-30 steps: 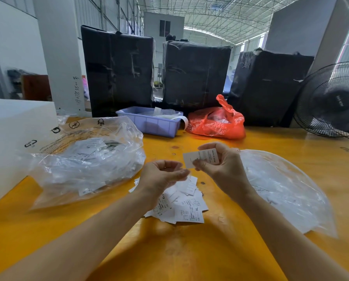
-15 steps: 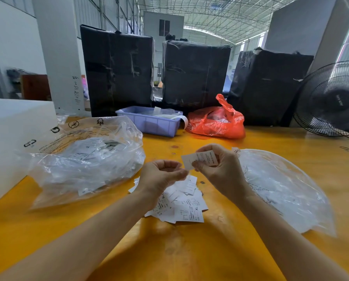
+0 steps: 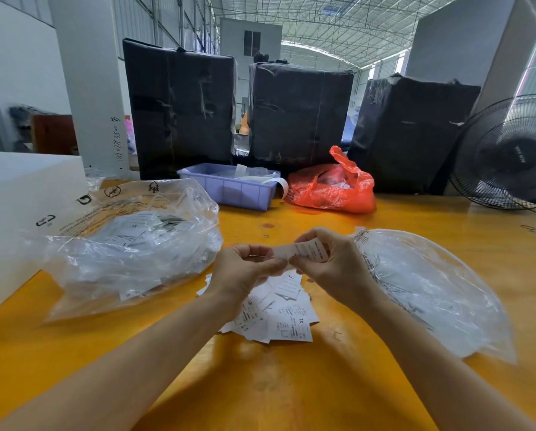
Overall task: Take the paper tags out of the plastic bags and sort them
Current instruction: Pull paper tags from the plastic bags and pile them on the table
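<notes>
Pinching one white paper tag (image 3: 302, 251) together above the yellow table (image 3: 291, 384): left hand (image 3: 245, 272) curled at its left end, right hand (image 3: 332, 265) at the right. Crinkled clear bag of tags (image 3: 130, 244) left, loose tag pile (image 3: 279, 312) beneath, flat clear bag (image 3: 428, 293) right.

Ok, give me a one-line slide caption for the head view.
Both hands, left and right, pinch one paper tag above a loose tag pile, clear plastic bags on either side.
</notes>
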Motion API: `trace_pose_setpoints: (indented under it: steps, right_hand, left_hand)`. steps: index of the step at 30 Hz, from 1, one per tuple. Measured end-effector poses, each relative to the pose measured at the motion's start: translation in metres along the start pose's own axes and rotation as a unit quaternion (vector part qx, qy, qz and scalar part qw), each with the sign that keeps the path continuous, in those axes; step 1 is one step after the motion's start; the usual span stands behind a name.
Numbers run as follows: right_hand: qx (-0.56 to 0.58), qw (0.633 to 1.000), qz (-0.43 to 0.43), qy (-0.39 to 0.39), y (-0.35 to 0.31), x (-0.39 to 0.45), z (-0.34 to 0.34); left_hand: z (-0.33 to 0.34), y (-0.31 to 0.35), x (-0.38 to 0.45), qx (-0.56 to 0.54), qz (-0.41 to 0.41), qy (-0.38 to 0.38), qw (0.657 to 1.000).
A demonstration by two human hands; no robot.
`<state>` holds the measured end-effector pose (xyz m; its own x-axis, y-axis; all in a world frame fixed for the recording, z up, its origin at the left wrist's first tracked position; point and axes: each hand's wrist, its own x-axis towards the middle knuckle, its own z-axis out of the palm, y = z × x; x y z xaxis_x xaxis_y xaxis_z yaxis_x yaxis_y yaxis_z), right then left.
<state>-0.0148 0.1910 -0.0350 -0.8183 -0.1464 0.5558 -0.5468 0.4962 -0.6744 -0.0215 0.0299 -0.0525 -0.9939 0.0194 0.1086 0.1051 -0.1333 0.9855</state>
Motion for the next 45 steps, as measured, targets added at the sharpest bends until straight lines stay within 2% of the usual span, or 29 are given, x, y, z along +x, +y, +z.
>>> trace_pose_setpoints:
  steps: [8, 15, 22, 41, 45]
  right_hand:
    - [-0.005, 0.991, 0.075, -0.112, 0.002, 0.003, -0.003]
    - [0.002, 0.998, 0.068, -0.006, 0.008, 0.005, -0.007]
    - [0.019, 0.997, 0.044, 0.064, 0.008, 0.007, -0.007]
    - [0.052, 0.996, 0.004, 0.075, 0.000, 0.004, -0.012]
    - [0.019, 0.998, -0.003, 0.057, 0.003, 0.004, -0.011]
  left_hand:
    - [-0.001, -0.002, 0.001, 0.038, 0.007, -0.025, 0.999]
    - [-0.001, 0.000, -0.001, 0.041, 0.002, -0.032, 0.999]
    - [-0.002, 0.003, -0.003, 0.018, -0.017, -0.031, 0.999]
    - [-0.002, 0.005, -0.003, -0.002, -0.034, -0.023, 0.999]
    - [-0.001, 0.003, -0.003, 0.002, -0.029, -0.021, 0.999]
